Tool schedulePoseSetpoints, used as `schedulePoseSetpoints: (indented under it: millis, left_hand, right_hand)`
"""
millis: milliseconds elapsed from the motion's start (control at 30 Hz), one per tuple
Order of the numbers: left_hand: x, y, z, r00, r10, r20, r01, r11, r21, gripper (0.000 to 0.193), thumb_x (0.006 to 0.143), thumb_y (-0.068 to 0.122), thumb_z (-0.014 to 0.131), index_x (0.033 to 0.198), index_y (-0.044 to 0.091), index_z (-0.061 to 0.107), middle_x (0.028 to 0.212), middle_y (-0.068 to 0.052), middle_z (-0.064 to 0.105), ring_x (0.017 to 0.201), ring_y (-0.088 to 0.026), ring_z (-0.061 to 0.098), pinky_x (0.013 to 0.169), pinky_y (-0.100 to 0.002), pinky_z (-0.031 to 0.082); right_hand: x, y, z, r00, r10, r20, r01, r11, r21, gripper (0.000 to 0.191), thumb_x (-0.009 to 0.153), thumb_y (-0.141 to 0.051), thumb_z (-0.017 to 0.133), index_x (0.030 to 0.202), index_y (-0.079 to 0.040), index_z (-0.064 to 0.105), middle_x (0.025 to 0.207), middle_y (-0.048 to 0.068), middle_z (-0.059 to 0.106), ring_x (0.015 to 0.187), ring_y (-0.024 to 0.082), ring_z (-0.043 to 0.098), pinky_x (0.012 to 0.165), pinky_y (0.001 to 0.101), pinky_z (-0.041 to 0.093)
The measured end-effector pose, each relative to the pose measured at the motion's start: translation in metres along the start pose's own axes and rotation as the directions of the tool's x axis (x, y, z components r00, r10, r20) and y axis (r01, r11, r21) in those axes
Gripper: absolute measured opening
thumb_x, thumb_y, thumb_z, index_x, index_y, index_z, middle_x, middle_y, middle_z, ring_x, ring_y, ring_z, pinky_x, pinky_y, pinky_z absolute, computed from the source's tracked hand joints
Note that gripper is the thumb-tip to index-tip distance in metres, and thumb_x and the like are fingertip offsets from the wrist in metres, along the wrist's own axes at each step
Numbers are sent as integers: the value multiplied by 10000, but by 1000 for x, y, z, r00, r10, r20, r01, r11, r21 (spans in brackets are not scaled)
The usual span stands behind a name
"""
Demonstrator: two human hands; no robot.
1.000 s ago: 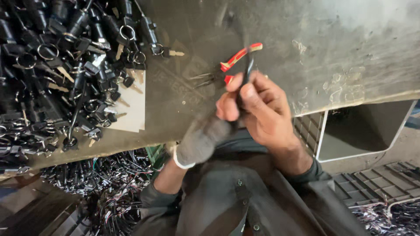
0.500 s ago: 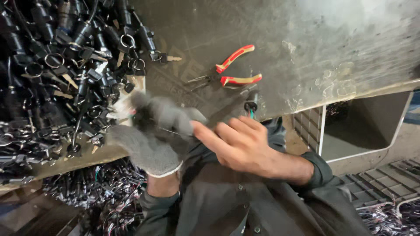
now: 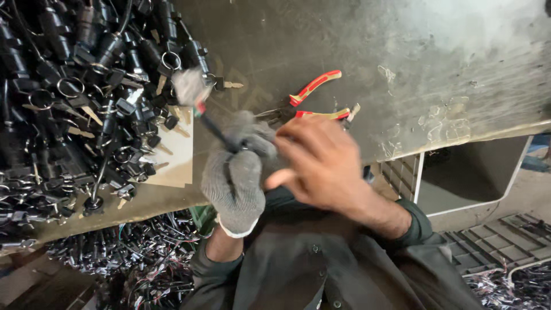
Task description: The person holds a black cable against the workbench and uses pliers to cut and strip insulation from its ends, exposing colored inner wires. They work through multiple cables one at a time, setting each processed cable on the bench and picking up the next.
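The left hand (image 3: pixel 238 172), in a grey knitted work glove, is closed around a thin black cable (image 3: pixel 215 129) with a blurred pale plug end (image 3: pixel 188 86). The cable's long axis runs diagonally, from the gloved fist up and away toward the far left, so its plug end points at the heap of black key-switch parts and metal rings (image 3: pixel 86 97) that covers the left part of the grey, worn metal bench (image 3: pixel 402 51). A short red and green stretch of wire shows just below the plug end. The bare right hand (image 3: pixel 321 163) sits just right of the gloved fist and touches it, fingers curled inward; whether it grips anything cannot be told, since its palm faces away. Just beyond the right hand lie red-handled pliers (image 3: pixel 313 100) flat on the bench, handles spread and pointing right. A pale sheet of card (image 3: pixel 178 155) lies at the edge of the heap, left of the gloved fist.
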State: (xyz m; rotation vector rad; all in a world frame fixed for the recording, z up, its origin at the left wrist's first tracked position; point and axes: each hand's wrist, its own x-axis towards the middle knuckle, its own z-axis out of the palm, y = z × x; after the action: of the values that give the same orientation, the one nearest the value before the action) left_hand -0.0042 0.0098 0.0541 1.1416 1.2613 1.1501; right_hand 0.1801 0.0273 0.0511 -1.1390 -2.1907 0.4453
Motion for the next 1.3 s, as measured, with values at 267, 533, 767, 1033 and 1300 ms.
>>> schedulePoseSetpoints:
  millis: [267, 533, 767, 1033, 1300]
  left_hand:
    - [-23, -14, 43, 917, 264, 298, -237, 963, -125, 483, 907, 278, 778, 1272, 82, 529, 1153, -64, 640, 1047, -209, 674, 897, -313, 552]
    - [-18, 9, 66, 951, 223, 215, -129, 916, -379, 398, 1057, 258, 768, 1305, 75, 516, 1197, -81, 691, 978, -258, 740, 874, -316, 608]
    - [16, -28, 12, 656, 278, 702, -330, 942, -65, 220, 1073, 304, 647, 1185, 115, 637, 994, -106, 715, 913, -245, 711, 804, -352, 562]
    - [34, -18, -9, 861, -51, 507, 437, 587, -682, 312, 1056, 211, 638, 1283, -3, 656, 1031, -99, 695, 939, -207, 664, 864, -337, 548]
    - [26, -28, 4, 998, 60, 31, -55, 988, -145, 269, 915, 81, 764, 1155, 29, 653, 1182, -97, 700, 1176, -214, 647, 887, -351, 604]
  right_hand:
    - [53, -22, -72, 995, 84, -63, 36, 286, 958, 371, 1105, -418, 419, 984, -148, 643, 921, 44, 726, 928, 272, 732, 1012, 496, 421]
    - [-8, 21, -103, 995, 91, 39, -52, 155, 987, 222, 1070, -299, 438, 939, -172, 564, 762, -13, 648, 749, 191, 713, 785, 436, 506]
    - [11, 51, -88, 947, 277, -162, 187, -67, 980, 204, 1015, -277, 505, 872, -144, 563, 653, -17, 628, 571, 130, 645, 608, 365, 489]
    - [16, 47, 5, 900, 301, 314, -415, 376, 829, 626, 1142, -596, 275, 1421, -73, 479, 1077, 20, 582, 824, 71, 477, 752, 231, 404]
    - [-30, 52, 31, 898, 336, 284, -429, 531, 731, 500, 1117, -404, 539, 1390, 15, 529, 1068, 31, 611, 968, 127, 543, 900, 285, 471]
